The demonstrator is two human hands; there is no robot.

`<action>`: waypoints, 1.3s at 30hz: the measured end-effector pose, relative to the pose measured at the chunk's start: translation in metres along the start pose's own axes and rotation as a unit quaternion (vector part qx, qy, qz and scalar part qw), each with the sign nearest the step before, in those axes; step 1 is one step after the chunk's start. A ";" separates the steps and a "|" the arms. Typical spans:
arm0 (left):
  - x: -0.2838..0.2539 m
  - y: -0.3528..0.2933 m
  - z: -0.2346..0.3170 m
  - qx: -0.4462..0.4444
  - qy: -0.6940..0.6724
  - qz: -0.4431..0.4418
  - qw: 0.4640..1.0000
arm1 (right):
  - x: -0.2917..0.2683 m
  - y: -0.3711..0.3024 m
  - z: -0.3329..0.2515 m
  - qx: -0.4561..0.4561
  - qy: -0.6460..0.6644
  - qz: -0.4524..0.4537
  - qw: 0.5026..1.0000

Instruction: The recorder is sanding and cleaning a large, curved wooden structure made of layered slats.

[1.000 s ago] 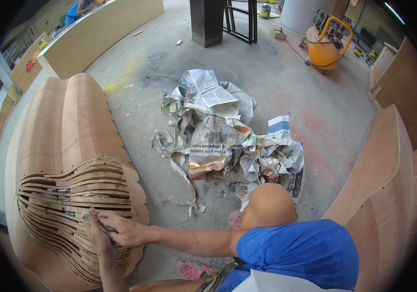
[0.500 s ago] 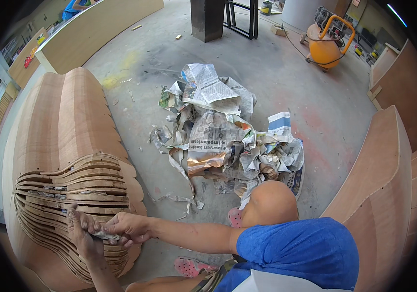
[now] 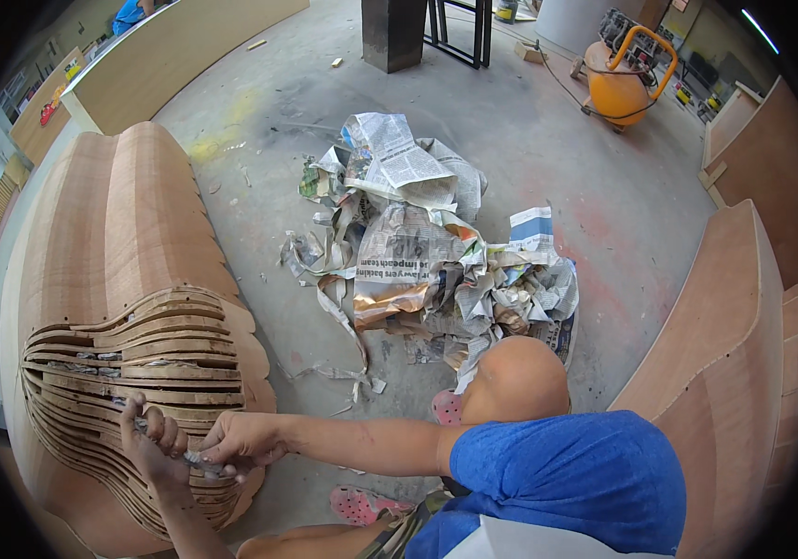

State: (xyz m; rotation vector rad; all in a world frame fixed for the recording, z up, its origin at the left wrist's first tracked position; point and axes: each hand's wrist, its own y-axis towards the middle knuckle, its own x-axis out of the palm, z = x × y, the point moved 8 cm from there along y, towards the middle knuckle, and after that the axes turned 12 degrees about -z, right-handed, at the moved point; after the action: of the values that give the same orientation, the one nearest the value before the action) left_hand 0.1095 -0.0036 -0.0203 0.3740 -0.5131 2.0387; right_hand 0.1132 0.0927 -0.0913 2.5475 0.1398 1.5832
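Both hands meet over a curved wooden piece (image 3: 119,238) on the left, above its section of narrow slats with dark gaps between them. My right hand (image 3: 240,440), its arm reaching across from the right, pinches a small crumpled strip of greyish paper (image 3: 196,458). Against the strip's other side, my left hand (image 3: 155,452) is curled around it with one finger raised; its fingertips look smeared grey. Part of the strip is hidden inside the fingers. Bits of grey paper (image 3: 105,369) sit in some gaps between the slats.
Torn, crumpled newspaper (image 3: 399,247) lies heaped on the concrete floor ahead of my knee. Another curved wooden piece (image 3: 697,326) stands at right. Farther off are a dark post (image 3: 392,37), an orange air compressor (image 3: 618,88) and a long wooden panel (image 3: 175,61) with a person behind it.
My left hand's fingers have loosened and spread a little around the paper strip. My right hand keeps its pinch in nearly the same place. The view has shifted slightly.
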 end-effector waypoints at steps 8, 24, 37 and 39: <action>0.005 0.008 0.003 0.043 0.103 -0.051 0.992 | 0.000 -0.007 -0.028 -0.093 -0.279 0.103 0.950; 0.000 0.010 -0.005 0.093 0.194 -0.002 0.977 | 0.010 -0.034 -0.085 -0.237 -0.397 0.152 0.874; 0.021 -0.013 -0.006 0.054 0.023 0.022 0.998 | 0.015 -0.027 -0.057 -0.280 -0.613 0.226 0.703; 0.025 0.004 -0.020 0.007 0.021 0.024 0.999 | -0.004 -0.025 -0.070 -0.210 -0.658 0.168 0.703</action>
State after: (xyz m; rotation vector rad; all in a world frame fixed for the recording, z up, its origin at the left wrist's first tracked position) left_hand 0.0930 0.0233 -0.0272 0.3293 -0.4881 2.0936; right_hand 0.0483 0.1215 -0.0681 2.6570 -0.7542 -0.4706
